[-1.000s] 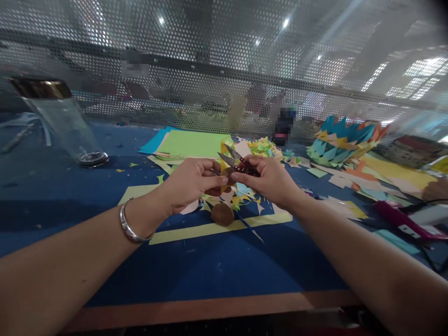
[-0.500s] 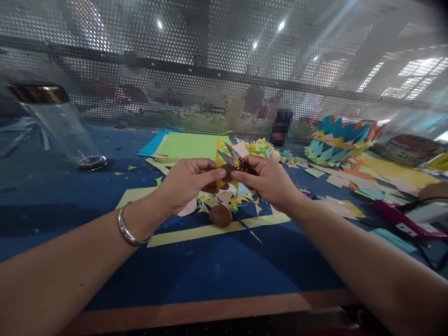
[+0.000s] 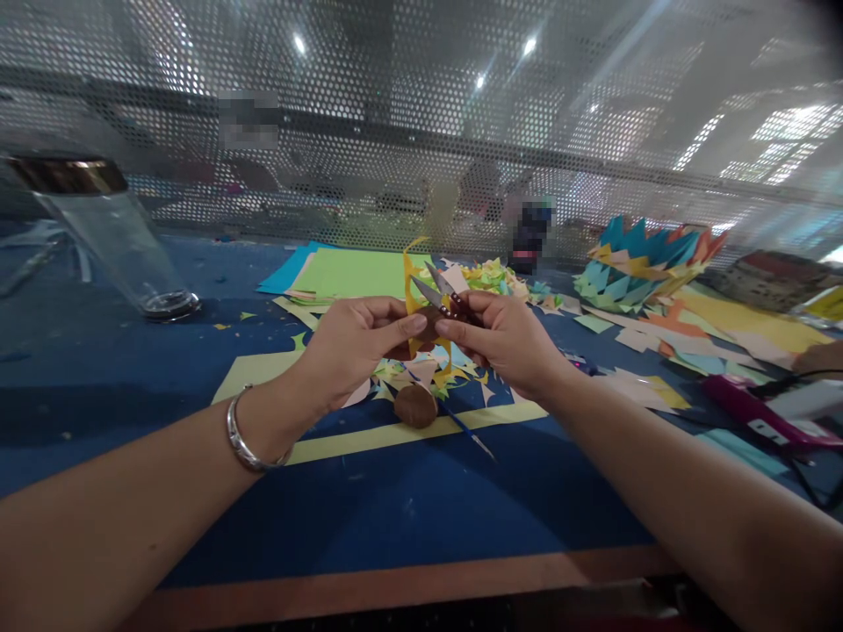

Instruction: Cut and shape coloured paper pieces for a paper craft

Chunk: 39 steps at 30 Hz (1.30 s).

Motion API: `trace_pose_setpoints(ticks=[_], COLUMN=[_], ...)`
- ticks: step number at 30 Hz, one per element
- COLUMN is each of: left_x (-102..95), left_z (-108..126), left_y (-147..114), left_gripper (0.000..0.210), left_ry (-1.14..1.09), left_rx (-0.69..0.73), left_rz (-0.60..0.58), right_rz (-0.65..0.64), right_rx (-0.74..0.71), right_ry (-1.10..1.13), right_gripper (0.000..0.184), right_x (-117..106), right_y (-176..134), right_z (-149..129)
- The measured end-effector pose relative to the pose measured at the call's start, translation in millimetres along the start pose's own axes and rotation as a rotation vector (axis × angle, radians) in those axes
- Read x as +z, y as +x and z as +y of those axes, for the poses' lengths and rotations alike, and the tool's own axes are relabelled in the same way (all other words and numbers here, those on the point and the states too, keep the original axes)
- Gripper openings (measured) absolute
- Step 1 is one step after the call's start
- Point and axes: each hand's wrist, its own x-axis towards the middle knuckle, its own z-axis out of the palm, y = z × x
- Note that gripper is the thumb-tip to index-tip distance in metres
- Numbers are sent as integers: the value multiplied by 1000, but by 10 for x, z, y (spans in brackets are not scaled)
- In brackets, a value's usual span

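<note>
My left hand (image 3: 352,351) pinches the left edge of a small round brown disc (image 3: 429,323), held above the table. Yellow paper (image 3: 411,276) with pointed, curling ends sits against the disc, partly hidden by my fingers. My right hand (image 3: 517,347) is closed on a pair of thread snips (image 3: 431,290), their blades parted and pointing up and left; its thumb touches the disc's right side. Below lies a second brown disc (image 3: 414,407) on a pale yellow strip (image 3: 356,443). Next to it is a thin blue stick-like tool (image 3: 471,434), among paper scraps (image 3: 395,376).
A glass bottle (image 3: 125,246) leans in view at left. Green paper sheets (image 3: 369,272) are stacked behind my hands, beside a heap of cuttings (image 3: 493,276). A folded-paper basket (image 3: 642,268) and a magenta tool (image 3: 757,417) with a cable are at right. Perforated metal (image 3: 395,96) stands behind.
The yellow paper has shifted, its upper tip now higher and curled to the right, and a lower point hangs down further. Both hands keep their grip, nearly in place.
</note>
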Motion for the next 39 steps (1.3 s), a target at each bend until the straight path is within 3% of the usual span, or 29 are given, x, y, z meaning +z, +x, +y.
trace_pose_setpoints(ticks=[23, 29, 39], left_x=[67, 10, 18], left_z=[56, 29, 39], left_y=[-40, 4, 7], left_gripper=[21, 21, 17], left_ry=[-44, -80, -103], left_rx=[5, -4, -7], left_rz=[58, 81, 85], right_rz=[-19, 97, 39], right_rx=[-4, -191, -272], right_ry=[30, -33, -194], right_gripper=[22, 33, 35], right_x=[1, 20, 46], right_y=[-21, -25, -68], right_z=[-4, 32, 34])
